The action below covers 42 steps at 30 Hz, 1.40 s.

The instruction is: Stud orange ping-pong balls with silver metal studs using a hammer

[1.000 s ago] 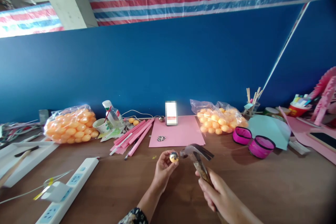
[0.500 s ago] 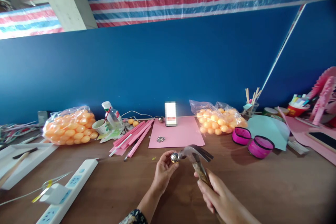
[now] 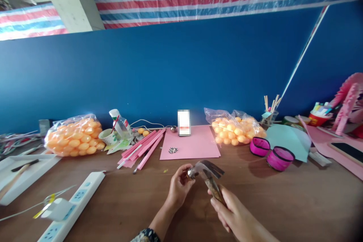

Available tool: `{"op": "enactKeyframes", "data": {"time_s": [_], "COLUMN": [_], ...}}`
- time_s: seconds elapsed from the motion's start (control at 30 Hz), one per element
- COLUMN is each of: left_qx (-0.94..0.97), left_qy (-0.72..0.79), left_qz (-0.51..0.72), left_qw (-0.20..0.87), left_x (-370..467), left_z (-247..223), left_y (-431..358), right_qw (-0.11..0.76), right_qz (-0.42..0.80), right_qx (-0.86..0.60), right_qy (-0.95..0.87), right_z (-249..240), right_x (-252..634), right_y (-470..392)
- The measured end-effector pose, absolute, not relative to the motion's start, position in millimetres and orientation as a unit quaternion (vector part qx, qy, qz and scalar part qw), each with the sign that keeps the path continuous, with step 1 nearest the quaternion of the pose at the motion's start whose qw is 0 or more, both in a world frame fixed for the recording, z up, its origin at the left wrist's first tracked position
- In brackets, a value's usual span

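Note:
My left hand is closed with its fingers and thumb round a shiny silver ball, held over the brown table. My right hand is wrapped around the wooden handle of a claw hammer. The hammer's striking end overlaps the ball's right side, and its claw points right. Whether the metal faces touch is hard to tell. Beyond the hands lies a pink sheet bearing a small cluster of shiny metal pieces and, at its back edge, another small silver ball.
Bags of orange balls stand at left and right. Pink strips lie beside a paper cup and a plastic bottle. A power strip is at front left; magenta cuffs sit at right.
The hammer head has shifted slightly left toward my left hand. It now covers more of the silver ball, which my left fingers still hold.

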<state>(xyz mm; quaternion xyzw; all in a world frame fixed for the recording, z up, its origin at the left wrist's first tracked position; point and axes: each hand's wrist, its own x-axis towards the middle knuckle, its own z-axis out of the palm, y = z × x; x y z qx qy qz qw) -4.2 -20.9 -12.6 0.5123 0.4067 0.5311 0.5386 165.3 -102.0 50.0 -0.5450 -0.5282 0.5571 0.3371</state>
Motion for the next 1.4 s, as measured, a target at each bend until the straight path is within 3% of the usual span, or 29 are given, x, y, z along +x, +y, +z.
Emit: {"op": "enactKeyframes", "data": {"time_s": [0.47,0.63,0.83,1.4], "left_qx": [0.515,0.491,0.51,0.508], "left_qy": [0.422,0.446,0.442,0.435], "left_qz": [0.522,0.524,0.521,0.521], "left_qw": [0.533,0.534,0.523,0.53], "left_x": [-6,-8,-10,-9], "left_z": [-18,-14,-13,-14], "left_y": [-21,-19,-19,-20], "right_qw": [0.352,0.337,0.244,0.162], "right_qz": [0.534,0.306,0.097,-0.029], "right_qx": [-0.544,-0.617,-0.669,-0.695], "right_qy": [-0.543,-0.643,-0.695,-0.7], "right_z": [59,54,23,-10], "right_x": [176,213,272,324], "right_y": [-101,-93,-74,-53]}}
